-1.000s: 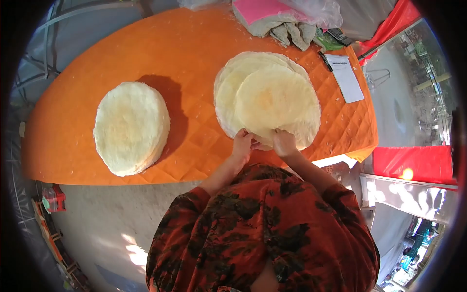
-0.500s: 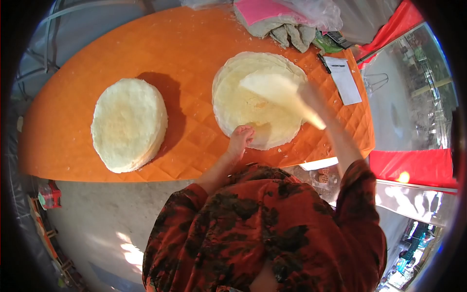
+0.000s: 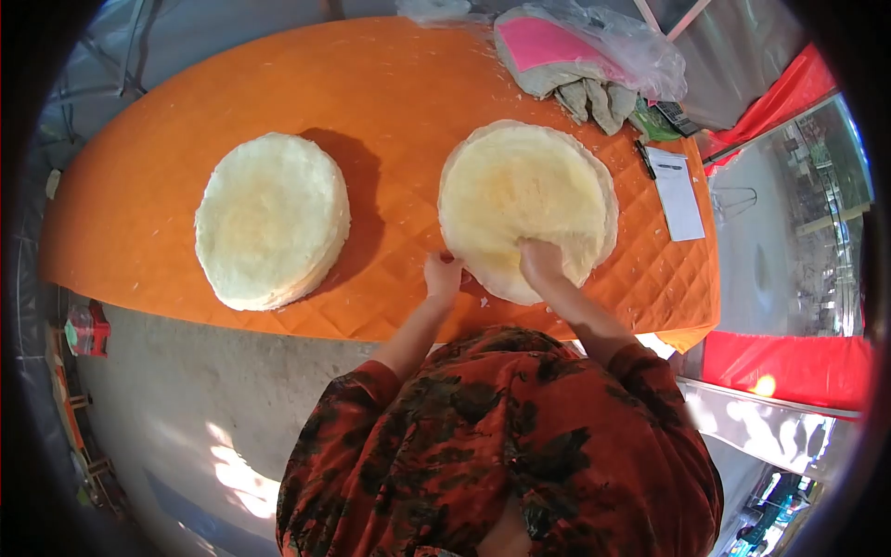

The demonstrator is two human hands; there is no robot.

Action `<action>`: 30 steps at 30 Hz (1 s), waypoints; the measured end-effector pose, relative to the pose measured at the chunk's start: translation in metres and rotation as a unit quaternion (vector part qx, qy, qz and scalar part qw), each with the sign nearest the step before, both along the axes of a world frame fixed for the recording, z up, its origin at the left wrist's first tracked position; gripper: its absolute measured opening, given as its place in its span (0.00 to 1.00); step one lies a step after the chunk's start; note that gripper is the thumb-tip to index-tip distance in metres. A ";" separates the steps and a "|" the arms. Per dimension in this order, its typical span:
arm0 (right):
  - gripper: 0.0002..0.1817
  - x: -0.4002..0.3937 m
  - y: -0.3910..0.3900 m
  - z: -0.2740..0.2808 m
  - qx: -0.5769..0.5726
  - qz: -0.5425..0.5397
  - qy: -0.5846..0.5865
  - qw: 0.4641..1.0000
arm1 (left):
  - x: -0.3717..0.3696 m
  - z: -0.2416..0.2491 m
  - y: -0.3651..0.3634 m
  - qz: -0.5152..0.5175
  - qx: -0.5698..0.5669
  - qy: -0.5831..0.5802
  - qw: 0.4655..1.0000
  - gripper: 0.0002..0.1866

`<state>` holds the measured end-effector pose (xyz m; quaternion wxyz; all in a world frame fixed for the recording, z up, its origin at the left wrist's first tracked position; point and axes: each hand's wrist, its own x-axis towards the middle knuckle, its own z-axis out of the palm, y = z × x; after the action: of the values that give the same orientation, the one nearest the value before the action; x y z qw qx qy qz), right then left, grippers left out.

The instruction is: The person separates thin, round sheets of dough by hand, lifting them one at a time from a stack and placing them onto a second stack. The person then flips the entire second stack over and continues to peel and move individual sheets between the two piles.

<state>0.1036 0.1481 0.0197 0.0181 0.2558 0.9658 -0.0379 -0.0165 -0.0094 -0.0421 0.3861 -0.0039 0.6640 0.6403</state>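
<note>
A low stack of thin, round, pale-yellow flatbreads point(image 3: 520, 181) lies in front of me on the orange cloth. My right hand point(image 3: 541, 261) is on the near part of this stack, fingers curled down and closed on the top flatbread, which creases around them. At the stack's near-left edge is my left hand point(image 3: 444, 276), its fingers drawn together; whether they pinch the flatbread's rim is hidden. Further left stands a much taller stack of the same flatbreads point(image 3: 269, 213), untouched by either hand.
An orange quilted cloth point(image 3: 399, 102) covers the table, with small crumbs scattered on it. At the far right lie a pink-and-grey cloth bundle point(image 3: 557, 51) under clear plastic, a black pen point(image 3: 645, 160) and a white notepad point(image 3: 678, 195). A glass-sided case point(image 3: 789, 213) stands to the right.
The flatbread that my right hand held up, folded and blurred, now lies spread on the low stack. My right hand has come down and toward me; the view has shifted slightly.
</note>
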 end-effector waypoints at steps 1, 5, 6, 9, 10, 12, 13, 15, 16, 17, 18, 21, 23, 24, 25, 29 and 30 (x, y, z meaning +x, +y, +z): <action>0.07 0.000 -0.005 -0.003 -0.009 0.009 -0.002 1.000 | -0.001 -0.004 0.000 -0.027 0.003 -0.022 0.999 0.10; 0.06 -0.001 -0.015 0.005 -0.017 0.024 0.007 1.000 | 0.001 -0.009 0.003 -0.013 0.080 -0.070 0.994 0.08; 0.06 -0.001 -0.018 -0.001 -0.012 0.036 0.010 0.999 | 0.002 0.004 0.004 -0.008 0.101 -0.081 0.992 0.08; 0.10 0.000 -0.028 -0.008 -0.016 0.045 -0.003 0.999 | 0.001 0.014 0.011 0.008 0.141 -0.125 0.982 0.06; 0.12 -0.001 -0.031 -0.008 -0.021 0.044 -0.011 0.999 | -0.001 0.015 0.012 0.014 0.150 -0.141 0.978 0.04; 0.17 0.002 -0.035 -0.007 -0.032 0.042 0.025 0.998 | -0.002 0.018 0.011 0.002 0.175 -0.158 0.972 0.04; 0.20 0.004 -0.036 -0.006 -0.037 0.041 0.042 0.998 | -0.003 0.020 0.011 -0.004 0.188 -0.166 0.968 0.04; 0.20 0.010 -0.041 0.003 -0.046 0.047 0.085 0.994 | -0.004 0.015 0.010 -0.008 0.217 -0.200 0.955 0.05; 0.20 0.011 -0.041 0.010 -0.049 0.051 0.107 0.992 | -0.005 0.014 0.011 -0.010 0.232 -0.216 0.948 0.06; 0.19 0.009 -0.041 0.017 -0.079 0.019 0.078 0.994 | -0.006 0.012 0.012 -0.011 0.256 -0.241 0.936 0.07; 0.18 0.005 -0.040 0.025 -0.109 -0.014 0.049 0.993 | -0.006 0.019 0.012 -0.014 0.278 -0.265 0.923 0.08; 0.15 -0.006 0.046 -0.019 -0.195 -0.137 -0.018 0.971 | -0.005 0.004 0.019 -0.034 0.201 -0.211 0.956 0.12; 0.12 -0.029 0.136 0.012 -0.117 -0.076 0.006 0.990 | -0.002 -0.002 0.017 -0.041 0.139 -0.172 0.974 0.15; 0.11 -0.044 0.156 0.071 0.013 -0.045 -0.077 0.996 | -0.002 0.002 0.018 -0.040 0.134 -0.171 0.975 0.17; 0.09 -0.051 0.174 0.110 0.015 -0.093 0.042 0.995 | -0.002 0.007 0.019 -0.039 0.130 -0.170 0.976 0.19; 0.09 -0.053 0.121 0.227 0.194 -0.034 0.084 0.977 | 0.003 0.018 0.023 -0.014 0.057 -0.048 0.997 0.25; 0.09 -0.049 0.111 0.230 0.215 -0.036 0.089 0.972 | 0.004 0.005 0.028 -0.004 0.010 0.055 0.998 0.25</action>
<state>0.0546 0.2596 0.2502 -0.1246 0.2840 0.9391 0.1479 -0.0121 0.0183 -0.0369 0.3514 0.0377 0.6777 0.6448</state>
